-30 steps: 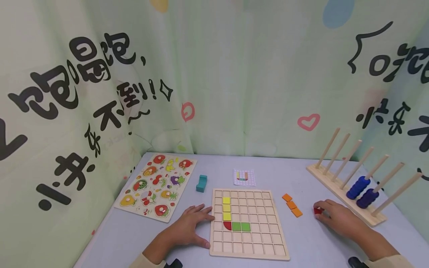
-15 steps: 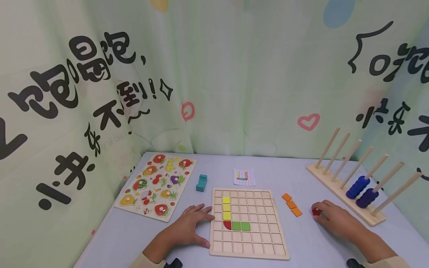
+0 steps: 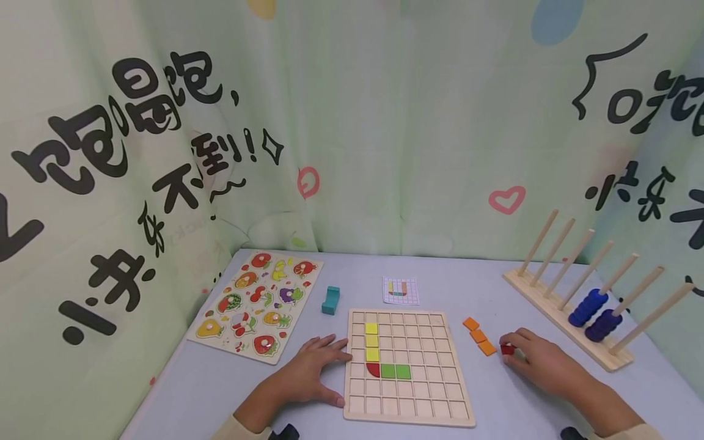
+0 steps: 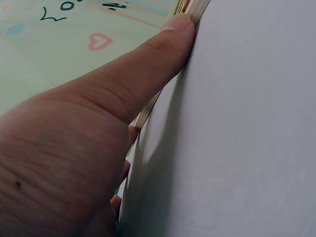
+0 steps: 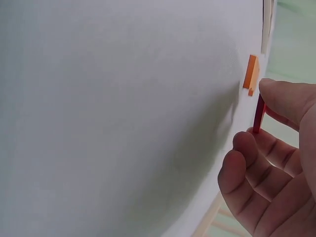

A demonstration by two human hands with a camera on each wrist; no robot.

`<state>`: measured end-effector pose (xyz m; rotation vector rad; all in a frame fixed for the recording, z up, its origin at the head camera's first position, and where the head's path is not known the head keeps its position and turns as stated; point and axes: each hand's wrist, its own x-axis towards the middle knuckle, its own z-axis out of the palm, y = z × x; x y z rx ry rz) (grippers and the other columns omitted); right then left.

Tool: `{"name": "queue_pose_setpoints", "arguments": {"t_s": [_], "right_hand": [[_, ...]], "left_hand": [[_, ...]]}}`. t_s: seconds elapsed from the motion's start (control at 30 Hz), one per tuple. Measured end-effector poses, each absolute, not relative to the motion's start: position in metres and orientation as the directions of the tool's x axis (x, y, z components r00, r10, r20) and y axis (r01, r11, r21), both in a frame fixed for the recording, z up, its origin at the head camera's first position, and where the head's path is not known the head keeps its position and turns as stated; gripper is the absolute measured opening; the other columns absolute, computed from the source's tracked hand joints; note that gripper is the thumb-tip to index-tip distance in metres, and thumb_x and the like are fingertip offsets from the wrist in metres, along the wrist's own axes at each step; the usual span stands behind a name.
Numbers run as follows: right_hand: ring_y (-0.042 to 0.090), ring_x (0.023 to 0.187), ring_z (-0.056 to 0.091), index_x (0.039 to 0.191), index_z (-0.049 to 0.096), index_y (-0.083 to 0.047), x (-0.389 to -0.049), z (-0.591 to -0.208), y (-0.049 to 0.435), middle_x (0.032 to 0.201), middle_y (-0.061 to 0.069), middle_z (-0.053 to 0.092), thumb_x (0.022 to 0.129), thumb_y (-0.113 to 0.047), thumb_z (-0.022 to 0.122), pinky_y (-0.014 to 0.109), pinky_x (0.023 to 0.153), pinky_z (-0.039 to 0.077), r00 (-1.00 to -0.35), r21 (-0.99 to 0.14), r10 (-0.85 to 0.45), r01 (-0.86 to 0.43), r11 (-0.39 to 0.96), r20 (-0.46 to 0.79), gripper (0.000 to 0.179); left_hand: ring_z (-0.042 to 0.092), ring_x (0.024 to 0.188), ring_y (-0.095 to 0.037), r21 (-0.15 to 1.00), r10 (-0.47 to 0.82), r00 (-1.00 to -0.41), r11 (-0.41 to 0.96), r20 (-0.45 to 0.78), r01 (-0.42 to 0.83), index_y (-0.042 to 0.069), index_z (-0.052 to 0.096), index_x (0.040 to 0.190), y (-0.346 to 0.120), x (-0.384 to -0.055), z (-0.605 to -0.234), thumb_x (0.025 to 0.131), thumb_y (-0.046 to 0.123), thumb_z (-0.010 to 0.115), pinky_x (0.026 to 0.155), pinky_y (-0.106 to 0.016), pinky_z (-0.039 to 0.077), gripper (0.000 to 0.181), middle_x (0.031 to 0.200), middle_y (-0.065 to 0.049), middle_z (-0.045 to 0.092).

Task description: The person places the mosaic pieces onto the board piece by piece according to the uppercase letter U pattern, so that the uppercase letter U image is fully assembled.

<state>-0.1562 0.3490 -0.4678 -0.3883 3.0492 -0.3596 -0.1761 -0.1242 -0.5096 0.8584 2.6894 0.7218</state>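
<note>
My left hand (image 3: pixel 310 374) rests with spread fingers against the left edge of a wooden grid board (image 3: pixel 404 406); its thumb (image 4: pixel 163 42) touches the board's side in the left wrist view. In the grid, yellow square tiles (image 3: pixel 372 355) form a column. Below them lies a red quarter-round tile (image 3: pixel 374 370), with two green square tiles (image 3: pixel 395 371) to its right. Just over the table, my right hand (image 3: pixel 541 360) pinches a small red tile (image 5: pixel 259 113) between thumb and fingertip. Its full outline is hidden by the fingers. Orange square tiles (image 3: pixel 478 337) lie between board and right hand.
A pattern card (image 3: pixel 408 299) lies behind the board, and a teal curved block (image 3: pixel 330 301) to its left. A fruit picture board (image 3: pixel 263 308) occupies the left side. At the right stands a peg rack (image 3: pixel 541 299) with blue rings (image 3: pixel 587 308) and dark purple rings (image 3: pixel 602 326).
My right hand has moved left toward the orange tiles, carrying the pinched red tile. The left hand and the board have stayed in place.
</note>
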Motion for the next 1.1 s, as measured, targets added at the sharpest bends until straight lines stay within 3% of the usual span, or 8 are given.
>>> {"name": "queue_pose_setpoints", "arguments": {"t_s": [0.23,0.77,1.1], "right_hand": [[0.015,0.085,0.058,0.109,0.066,-0.013,-0.155,-0.468,0.337,0.096,-0.006,0.057,0.084,-0.018,0.075,0.046,0.079,0.054,-0.955,-0.236,-0.298,-0.291,0.927,0.007,0.027],[0.001,0.078,0.049,0.108,0.066,-0.020,-0.156,-0.468,0.306,0.093,-0.016,0.051,0.086,-0.023,0.074,0.030,0.068,0.050,-0.921,-0.222,-0.387,-0.385,0.896,0.036,0.023],[0.001,0.084,0.054,0.107,0.066,-0.023,-0.155,-0.472,0.288,0.101,-0.015,0.056,0.089,-0.032,0.071,0.031,0.072,0.052,-0.883,-0.231,-0.462,-0.468,0.853,0.087,0.021]], "left_hand": [[0.019,0.146,-0.022,0.519,0.593,-0.803,0.708,-0.067,0.479,0.039,0.056,0.135,-0.125,-0.175,-0.510,0.061,0.071,0.075,0.116,-0.052,0.013,0.083,0.153,0.013,0.035],[0.019,0.146,-0.022,0.517,0.585,-0.807,0.716,-0.077,0.469,0.040,0.055,0.136,-0.123,-0.175,-0.510,0.062,0.071,0.075,0.115,-0.054,0.013,0.083,0.153,0.014,0.035],[0.019,0.146,-0.022,0.512,0.588,-0.806,0.715,-0.073,0.476,0.039,0.055,0.135,-0.123,-0.177,-0.510,0.062,0.070,0.076,0.116,-0.053,0.012,0.082,0.152,0.013,0.036]]}}
